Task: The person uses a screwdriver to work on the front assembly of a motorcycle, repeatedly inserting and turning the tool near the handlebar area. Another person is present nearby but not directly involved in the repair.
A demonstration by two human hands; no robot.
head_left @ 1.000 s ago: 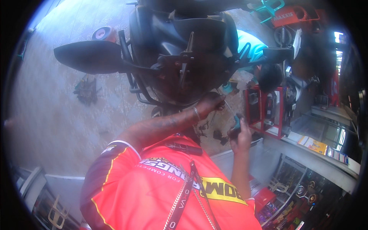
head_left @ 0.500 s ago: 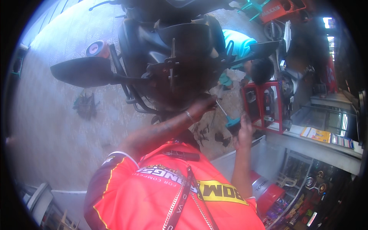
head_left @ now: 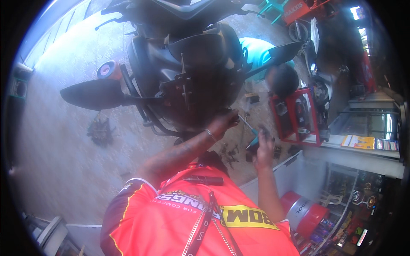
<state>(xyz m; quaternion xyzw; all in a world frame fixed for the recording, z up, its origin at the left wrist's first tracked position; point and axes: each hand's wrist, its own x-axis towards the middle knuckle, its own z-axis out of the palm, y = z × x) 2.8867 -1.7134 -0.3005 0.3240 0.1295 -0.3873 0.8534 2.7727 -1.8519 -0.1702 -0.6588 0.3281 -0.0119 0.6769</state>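
Observation:
A T-handle wrench (head_left: 255, 139) with a teal grip and a thin metal shaft slants between my hands, to the right of a dark motorcycle (head_left: 200, 72). Against its grip rests my right hand (head_left: 265, 148), fingers bent around the handle's far side. My left hand (head_left: 227, 121), with a bracelet at the wrist, is closed at the shaft's other end, close by the motorcycle's body. The shaft's tip and whatever it meets are hidden behind those fingers.
A co-worker in a teal shirt (head_left: 256, 51) crouches beyond the motorcycle's right side. A red stool (head_left: 294, 138) stands right of my hands. The motorcycle's mirror (head_left: 92, 91) sticks out left. A dark pile of parts (head_left: 101, 132) lies on the floor; a glass counter (head_left: 363, 157) borders the right.
The wrench's grip has turned from nearly level to steeply tilted, and my right hand's fingers have come up around it. My left hand stays at the shaft. The co-worker's head has shifted slightly.

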